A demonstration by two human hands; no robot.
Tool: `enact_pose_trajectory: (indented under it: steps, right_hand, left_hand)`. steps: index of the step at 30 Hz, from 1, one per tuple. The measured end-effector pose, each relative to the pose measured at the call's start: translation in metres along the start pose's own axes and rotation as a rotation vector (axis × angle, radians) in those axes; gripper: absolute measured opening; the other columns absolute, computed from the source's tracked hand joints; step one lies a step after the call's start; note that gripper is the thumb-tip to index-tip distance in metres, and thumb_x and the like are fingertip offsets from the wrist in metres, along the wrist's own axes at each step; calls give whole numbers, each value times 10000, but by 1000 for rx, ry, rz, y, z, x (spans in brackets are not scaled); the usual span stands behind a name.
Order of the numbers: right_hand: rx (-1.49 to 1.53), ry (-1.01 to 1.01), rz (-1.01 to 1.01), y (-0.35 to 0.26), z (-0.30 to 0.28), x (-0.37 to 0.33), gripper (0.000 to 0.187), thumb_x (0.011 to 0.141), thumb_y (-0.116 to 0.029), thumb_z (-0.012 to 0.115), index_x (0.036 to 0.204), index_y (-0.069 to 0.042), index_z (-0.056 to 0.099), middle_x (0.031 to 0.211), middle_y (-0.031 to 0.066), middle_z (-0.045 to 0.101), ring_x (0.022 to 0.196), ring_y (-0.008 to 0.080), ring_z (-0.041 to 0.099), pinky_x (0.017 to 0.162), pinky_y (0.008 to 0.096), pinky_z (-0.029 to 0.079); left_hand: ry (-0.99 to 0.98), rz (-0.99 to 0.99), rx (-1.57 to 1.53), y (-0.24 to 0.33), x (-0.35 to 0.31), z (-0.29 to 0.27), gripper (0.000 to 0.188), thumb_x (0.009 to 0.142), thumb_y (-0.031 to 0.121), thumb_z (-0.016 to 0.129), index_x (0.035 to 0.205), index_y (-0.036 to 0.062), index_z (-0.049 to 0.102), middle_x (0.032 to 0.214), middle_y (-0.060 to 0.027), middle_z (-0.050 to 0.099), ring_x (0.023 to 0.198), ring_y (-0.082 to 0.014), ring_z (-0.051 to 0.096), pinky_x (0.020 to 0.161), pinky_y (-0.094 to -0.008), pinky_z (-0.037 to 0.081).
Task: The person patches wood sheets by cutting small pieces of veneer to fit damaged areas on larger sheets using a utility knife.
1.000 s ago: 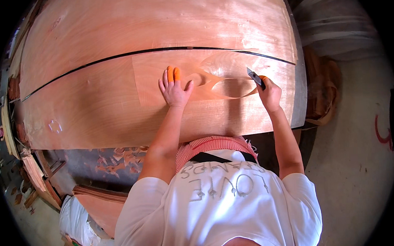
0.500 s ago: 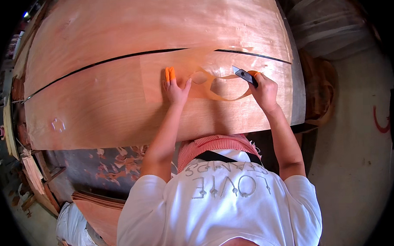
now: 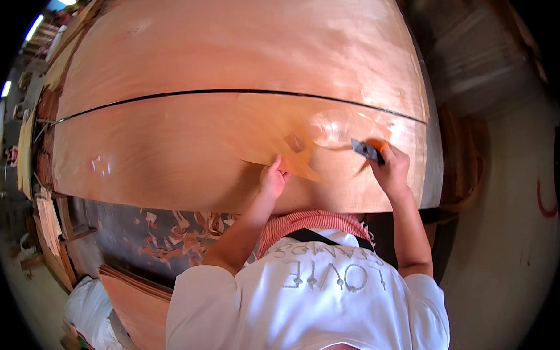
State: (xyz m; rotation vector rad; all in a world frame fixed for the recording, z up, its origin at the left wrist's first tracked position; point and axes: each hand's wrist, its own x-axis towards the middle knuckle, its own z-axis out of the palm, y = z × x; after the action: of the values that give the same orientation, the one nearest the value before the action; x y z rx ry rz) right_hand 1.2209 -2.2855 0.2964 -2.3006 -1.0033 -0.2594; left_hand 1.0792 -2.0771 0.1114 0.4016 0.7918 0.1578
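Observation:
My left hand pinches the near edge of a thin, torn sheet of wood veneer, thumb on top. This edge rises off the large wood panel beneath it and casts a shadow. A small ragged hole shows in the veneer, just beyond my fingers. My right hand is closed around a dark-handled utility knife, its blade tip pointing left and away from me. An orange finger cover shows on that hand. The knife is over the right part of the veneer; whether the blade touches it I cannot tell.
A black strip crosses the panel from left to right. Veneer scraps lie below its near edge. Stacked wood sheets and a white sack are at lower left. On the right is a pale floor.
My left hand has gone from lying flat on the veneer to pinching its near edge, which is now lifted. My right hand, still holding the knife, has come slightly nearer. The view has shifted.

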Motion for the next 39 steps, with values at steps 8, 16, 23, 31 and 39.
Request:
enact_pose_trajectory:
  steps: [8, 16, 23, 31, 39]
  right_hand:
    - [43, -65, 15, -14, 3, -12, 462, 571, 85, 618, 1008, -63, 594, 666, 130, 560, 550, 262, 551, 503, 314, 430]
    - [77, -210, 21, -25, 24, -19, 400, 620, 34, 617, 1002, -85, 602, 672, 150, 569, 562, 300, 557, 516, 362, 443]
    - [162, -227, -85, -34, 41, -24, 265, 713, 14, 569, 968, -54, 586, 766, 167, 603, 631, 324, 587, 542, 375, 460]
    - [157, -318, -138, -48, 54, -23, 212, 740, -8, 567, 945, -54, 595, 764, 159, 605, 641, 314, 592, 555, 370, 466]
    - [199, -392, -267, -67, 68, -22, 164, 759, -50, 585, 920, -63, 614, 702, 149, 595, 623, 299, 587, 572, 355, 465]
  left_hand:
    - [213, 392, 143, 83, 28, 0, 168, 789, 281, 639, 901, 170, 583, 841, 53, 596, 627, -49, 524, 447, -197, 312]
    - [582, 515, 58, 271, 70, -68, 448, 824, 339, 569, 1159, 66, 448, 1101, -112, 539, 983, -216, 546, 779, -342, 472]
    - [646, 1505, -216, 420, -51, -154, 439, 883, 362, 470, 1141, 8, 436, 1009, -80, 522, 914, -179, 498, 811, -302, 396]
    - [564, 1940, 467, 517, -305, 25, 486, 880, 446, 441, 1149, 42, 472, 1056, -91, 560, 1003, -179, 521, 861, -334, 378]
    - [85, 1389, 226, 494, -295, 70, 204, 821, 267, 604, 914, 86, 590, 806, -27, 597, 753, -133, 569, 797, -313, 430]
